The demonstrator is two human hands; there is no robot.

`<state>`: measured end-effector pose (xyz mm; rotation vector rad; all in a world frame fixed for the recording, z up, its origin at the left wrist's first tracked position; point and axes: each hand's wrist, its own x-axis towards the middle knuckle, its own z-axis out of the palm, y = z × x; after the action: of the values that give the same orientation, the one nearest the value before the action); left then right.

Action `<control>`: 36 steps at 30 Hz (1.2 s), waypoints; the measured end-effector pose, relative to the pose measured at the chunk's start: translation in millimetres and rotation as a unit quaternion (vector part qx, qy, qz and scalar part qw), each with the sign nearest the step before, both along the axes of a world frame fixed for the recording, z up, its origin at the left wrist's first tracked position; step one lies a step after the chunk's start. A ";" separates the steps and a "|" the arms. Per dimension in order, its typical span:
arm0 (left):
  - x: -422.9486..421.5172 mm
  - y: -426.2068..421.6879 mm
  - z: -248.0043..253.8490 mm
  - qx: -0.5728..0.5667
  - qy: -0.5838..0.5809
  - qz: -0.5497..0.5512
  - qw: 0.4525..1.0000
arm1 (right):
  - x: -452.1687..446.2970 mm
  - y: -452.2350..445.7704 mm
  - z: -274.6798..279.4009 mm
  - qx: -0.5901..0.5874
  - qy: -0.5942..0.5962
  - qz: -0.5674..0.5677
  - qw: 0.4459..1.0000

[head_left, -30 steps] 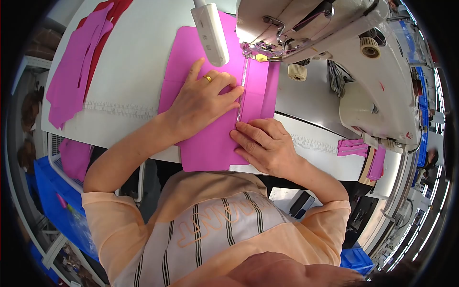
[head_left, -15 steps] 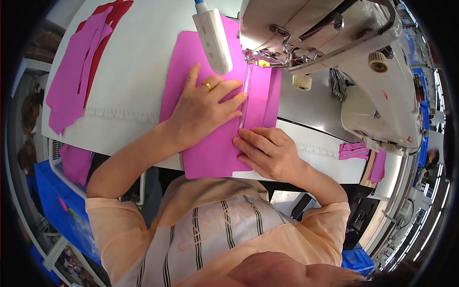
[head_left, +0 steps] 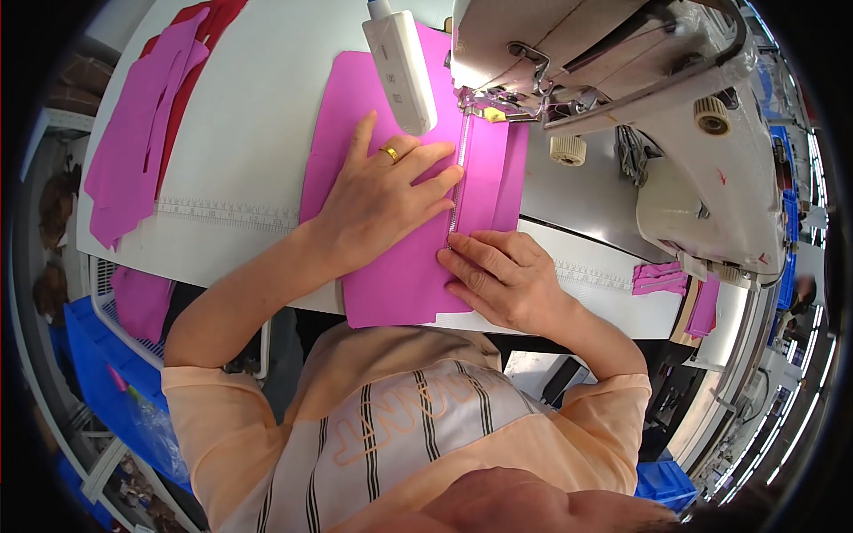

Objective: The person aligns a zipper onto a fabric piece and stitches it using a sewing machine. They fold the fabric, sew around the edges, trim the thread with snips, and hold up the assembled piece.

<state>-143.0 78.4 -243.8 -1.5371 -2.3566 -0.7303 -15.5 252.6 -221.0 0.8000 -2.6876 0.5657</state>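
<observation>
A pink fabric piece (head_left: 382, 293) lies flat on the sewing table, its upper part reaching the sewing machine (head_left: 569, 53). Along it runs a zipper (head_left: 463, 147) with silvery teeth, leading up to the presser foot (head_left: 468, 99). My left hand (head_left: 382, 191), wearing a gold ring, rests on the fabric with fingers spread, fingertips at the zipper's left side. Nearer my body, my right hand (head_left: 505, 277) is closed, thumb and fingers pinching the zipper and fabric edge. The fingers partly hide the zipper's lower end.
A white stick-like device (head_left: 402, 75) hangs over the fabric. Pink cut pieces (head_left: 142, 133) lie on red ones (head_left: 182, 107) at the table's left. Small pink strips (head_left: 659, 278) sit at the right. A blue bin (head_left: 115, 382) stands below left.
The pink fabric has slid slightly up toward the presser foot, and both hands have moved a little with it. The view has also shifted slightly.
</observation>
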 end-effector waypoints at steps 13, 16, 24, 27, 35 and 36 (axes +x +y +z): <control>-0.8 0.5 -1.9 0.002 0.019 0.007 1.000 | 0.8 0.5 0.5 0.005 -0.002 0.000 1.000; -0.3 0.0 2.4 0.000 0.019 0.010 1.000 | 1.1 0.2 0.0 0.002 -0.002 -0.002 1.000; -1.5 -0.2 3.3 0.001 0.011 0.005 1.000 | 0.9 1.0 -1.5 0.008 0.001 0.000 1.000; -2.1 1.0 2.2 0.004 0.009 0.007 1.000 | 0.0 1.3 -2.1 0.013 0.002 -0.003 1.000; -4.0 0.6 0.6 0.005 0.012 0.004 1.000 | -1.6 1.1 -1.8 0.017 0.004 -0.005 1.000; -5.1 1.5 -2.5 0.007 0.010 0.005 1.000 | -2.5 1.3 -1.7 0.019 0.006 -0.005 1.000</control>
<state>-148.1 79.9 -246.3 -1.5201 -2.3382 -0.7245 -18.0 253.9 -222.7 0.7961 -2.6970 0.5075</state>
